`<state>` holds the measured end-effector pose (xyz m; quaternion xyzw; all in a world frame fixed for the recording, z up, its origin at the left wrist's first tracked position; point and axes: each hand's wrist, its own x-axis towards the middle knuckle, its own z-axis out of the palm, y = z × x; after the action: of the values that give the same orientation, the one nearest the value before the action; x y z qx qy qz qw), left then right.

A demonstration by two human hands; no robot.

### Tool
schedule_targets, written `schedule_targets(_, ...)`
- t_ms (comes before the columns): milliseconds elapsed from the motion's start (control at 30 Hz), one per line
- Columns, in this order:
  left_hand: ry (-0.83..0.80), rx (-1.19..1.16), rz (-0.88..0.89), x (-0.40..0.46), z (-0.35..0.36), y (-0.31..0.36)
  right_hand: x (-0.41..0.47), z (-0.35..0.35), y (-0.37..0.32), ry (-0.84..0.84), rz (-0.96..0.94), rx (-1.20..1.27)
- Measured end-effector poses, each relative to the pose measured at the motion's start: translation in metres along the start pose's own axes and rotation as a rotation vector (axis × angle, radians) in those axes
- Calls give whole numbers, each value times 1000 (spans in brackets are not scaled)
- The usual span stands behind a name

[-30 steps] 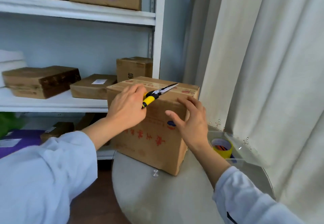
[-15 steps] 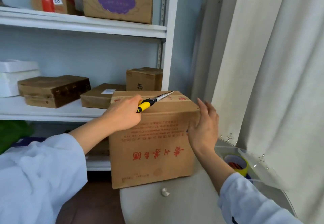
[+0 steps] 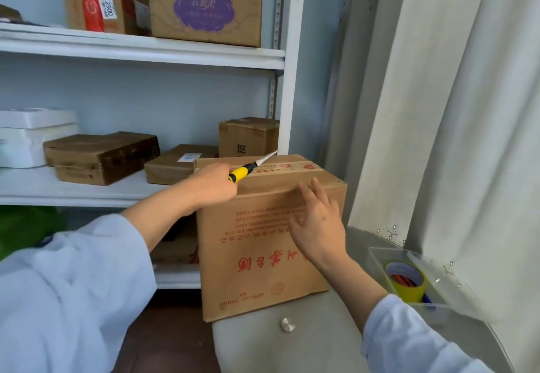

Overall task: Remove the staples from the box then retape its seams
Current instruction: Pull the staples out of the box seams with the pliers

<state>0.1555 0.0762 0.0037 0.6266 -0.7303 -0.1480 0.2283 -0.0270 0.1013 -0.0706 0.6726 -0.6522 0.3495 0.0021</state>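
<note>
Upside down, red print "CO LTD" on box [image 3: 257, 256], left hand [image 3: 211, 185] gripping pliers [image 3: 251, 165], right hand [image 3: 318, 223] flat, fingers straight

I see a brown box [image 3: 263, 256] in the middle of the frame on a table [image 3: 292, 349]. My left hand [image 3: 214, 184] grips yellow-handled pliers [image 3: 251, 166] over its top. My right hand [image 3: 318, 223] lies flat on its front.

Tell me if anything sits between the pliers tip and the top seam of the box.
Nothing visible does. The pliers in the left hand point over the taped top of the box; the right hand rests on its front face.
</note>
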Motion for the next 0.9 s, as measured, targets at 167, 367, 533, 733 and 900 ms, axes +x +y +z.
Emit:
schedule_targets(167,68,-193,33,-11,9,13,-5,18,-25,-188,-75,192)
schedule_targets(367,-67,-130,204,-19,27,57,-4,30,-6,-20,-124,243)
schedule_targets(533,-19,109,241,-15,29,48,0,7,35,55,-139,100)
schedule_targets(733,95,368,319,-21,36,36,0,-21,74,-15,-130,337)
schedule_targets(900,179,492,442,-16,42,39,5,-26,76,-14,-111,355)
